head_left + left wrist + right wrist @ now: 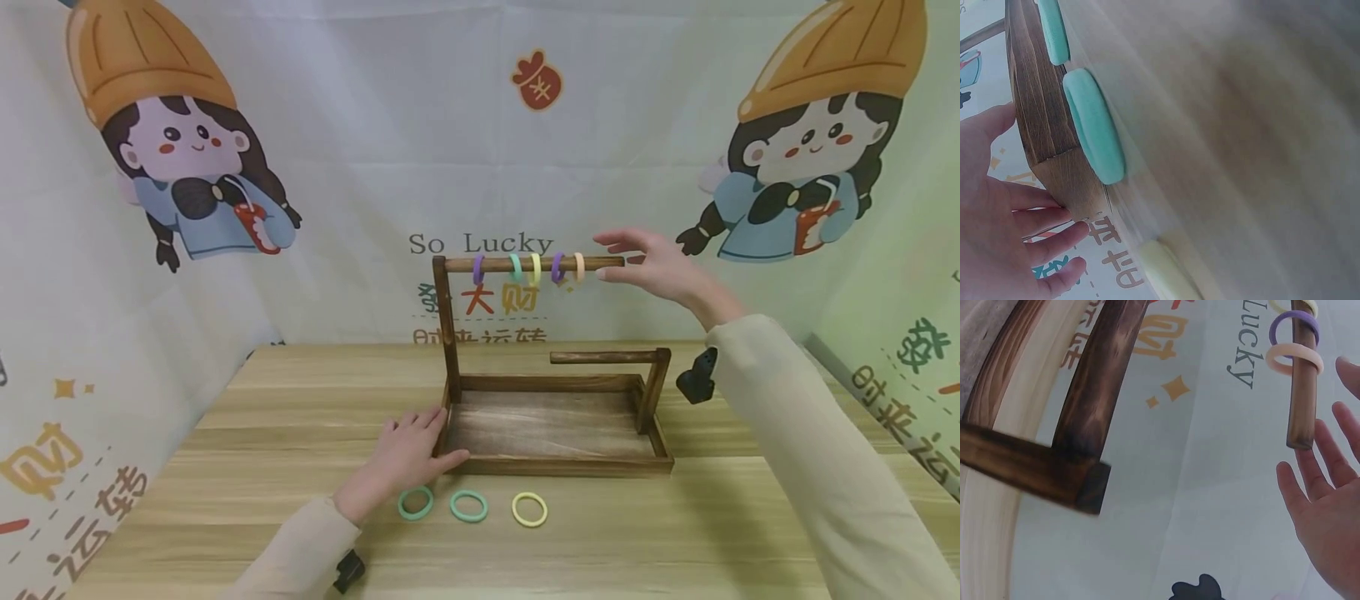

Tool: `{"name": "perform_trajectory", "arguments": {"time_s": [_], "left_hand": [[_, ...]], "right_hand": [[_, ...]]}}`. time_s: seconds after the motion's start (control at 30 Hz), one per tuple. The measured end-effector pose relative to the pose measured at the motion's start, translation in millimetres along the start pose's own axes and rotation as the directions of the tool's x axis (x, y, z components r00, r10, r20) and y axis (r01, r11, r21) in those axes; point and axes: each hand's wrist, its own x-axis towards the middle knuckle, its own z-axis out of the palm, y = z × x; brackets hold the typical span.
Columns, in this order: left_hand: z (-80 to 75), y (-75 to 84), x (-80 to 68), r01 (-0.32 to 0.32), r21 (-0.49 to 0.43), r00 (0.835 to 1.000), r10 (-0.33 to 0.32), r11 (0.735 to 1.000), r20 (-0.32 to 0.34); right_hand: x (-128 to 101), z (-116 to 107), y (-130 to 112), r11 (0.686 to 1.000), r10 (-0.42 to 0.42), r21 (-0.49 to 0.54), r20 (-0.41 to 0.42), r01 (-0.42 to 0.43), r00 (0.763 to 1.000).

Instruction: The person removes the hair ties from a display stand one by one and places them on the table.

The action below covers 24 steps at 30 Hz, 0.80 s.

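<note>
1. Three loose rings [468, 506] lie on the table [675, 533], not yet hung.
2. Left hand [408, 454], fingers straight, rests against the wooden tray [555, 465].
3. Five rings [528, 268] hang on the upper rod [607, 262].
4. Right hand [660, 267] open at the rod's tip, seemingly empty.

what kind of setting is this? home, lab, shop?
Likely a staged recording booth, not a home: a printed cartoon backdrop wraps three sides of a wooden table holding only a wooden ring rack and loose hair rings.

Eight rings, one wooden stand, two hands

Five rings [536, 268] hang on the stand's [555, 433] upper bar; three rings [468, 506] lie on the counter [675, 533]: two green, one yellow.
</note>
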Motion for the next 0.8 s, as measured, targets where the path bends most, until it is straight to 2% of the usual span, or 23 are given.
{"name": "perform_trajectory", "arguments": {"time_s": [0.3, 0.47, 0.57, 0.8], "left_hand": [[-0.1, 0.6, -0.4, 0.004, -0.011, 1.0, -0.004, 1.0, 0.0], [0.4, 0.5, -0.6, 0.007, -0.01, 1.0, -0.007, 1.0, 0.003], [0.7, 0.4, -0.2, 0.006, -0.002, 1.0, -0.006, 1.0, 0.002], [0.2, 0.5, 0.0, 0.007, -0.007, 1.0, -0.007, 1.0, 0.002]], "right_hand": [[13.7, 12.0, -1.8, 1.0, 0.007, -0.03, 0.056, -0.005, 0.998], [17.7, 16.8, 0.3, 1.0, -0.003, -0.013, 0.074, 0.004, 0.997], [18.6, 18.6, 2.0, 1.0, 0.001, -0.003, 0.072, 0.0, 0.997], [19.1, 20.6, 1.9, 0.998, -0.01, -0.056, 0.042, 0.012, 0.999]]}}
